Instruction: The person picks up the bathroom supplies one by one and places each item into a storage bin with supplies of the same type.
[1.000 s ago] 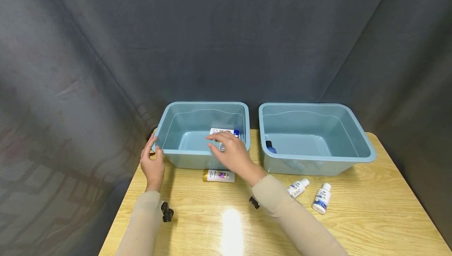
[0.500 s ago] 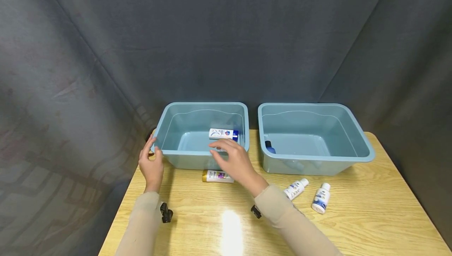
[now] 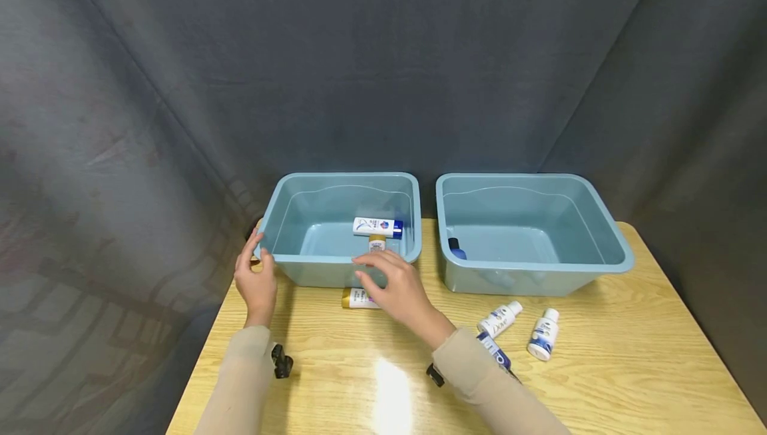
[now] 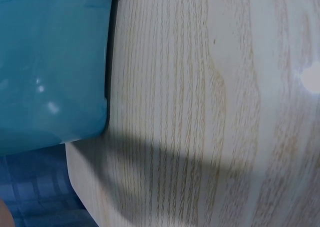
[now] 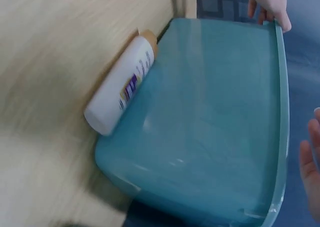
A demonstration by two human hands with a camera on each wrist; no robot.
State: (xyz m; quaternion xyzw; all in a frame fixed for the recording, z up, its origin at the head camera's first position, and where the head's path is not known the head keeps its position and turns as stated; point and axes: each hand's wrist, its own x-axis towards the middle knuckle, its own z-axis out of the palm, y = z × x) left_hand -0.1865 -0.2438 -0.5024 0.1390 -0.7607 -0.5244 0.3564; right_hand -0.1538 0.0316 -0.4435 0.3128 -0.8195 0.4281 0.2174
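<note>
My left hand (image 3: 256,283) grips the front left corner of the left blue bin (image 3: 311,259), thumb and fingers at its rim; the right wrist view shows this left hand (image 5: 270,3) there too. Above the same bin's front right rim, my right hand (image 3: 398,285) hovers with fingers loosely bent and nothing between them. A white tube with a blue cap (image 3: 377,227) lies inside the left bin. Near it shows a gold-capped bottle (image 3: 377,243), partly hidden behind the rim. In front of the bin lies a white bottle with a gold cap (image 5: 122,84), partly covered by my right hand in the head view.
A second blue bin (image 3: 539,267) stands to the right, with a dark-capped blue bottle (image 3: 458,249) inside. On the wooden table (image 3: 623,362) lie two white bottles, one left (image 3: 500,319) and one right (image 3: 543,335), and a blue-labelled item (image 3: 494,350) near my right sleeve.
My right hand has drawn back slightly toward me from over the left bin, uncovering the white tube and gold-capped bottle inside. My left hand stays at the corner.
</note>
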